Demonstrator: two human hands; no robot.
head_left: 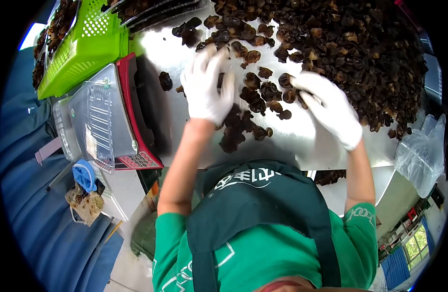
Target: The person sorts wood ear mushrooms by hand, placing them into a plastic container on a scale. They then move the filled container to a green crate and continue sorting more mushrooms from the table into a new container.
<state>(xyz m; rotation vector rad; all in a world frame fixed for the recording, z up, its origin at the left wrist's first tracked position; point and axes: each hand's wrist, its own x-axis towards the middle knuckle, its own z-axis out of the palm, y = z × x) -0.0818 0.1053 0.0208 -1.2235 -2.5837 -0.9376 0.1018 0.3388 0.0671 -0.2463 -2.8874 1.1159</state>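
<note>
My left hand (pixel 208 87), in a white glove, is over the metal table (pixel 170 117) with its fingers stretched and the thumb apart. Wood ear mushroom pieces show beside and beneath it, and its fingertips reach near a few at the top. My right hand (pixel 328 104), also gloved in white, has its fingers curled down at a dark wood ear mushroom (pixel 285 80), which it appears to pinch at the edge. Between the hands lie several loose wood ear mushrooms (pixel 270 91), brown and curled.
A large heap of wood ear mushrooms (pixel 360 53) covers the right side. At left stand a green plastic basket (pixel 83 58), a scale with a red edge (pixel 131 107) and clear plastic trays (pixel 100 121). A clear plastic bag (pixel 421 153) hangs at the right edge.
</note>
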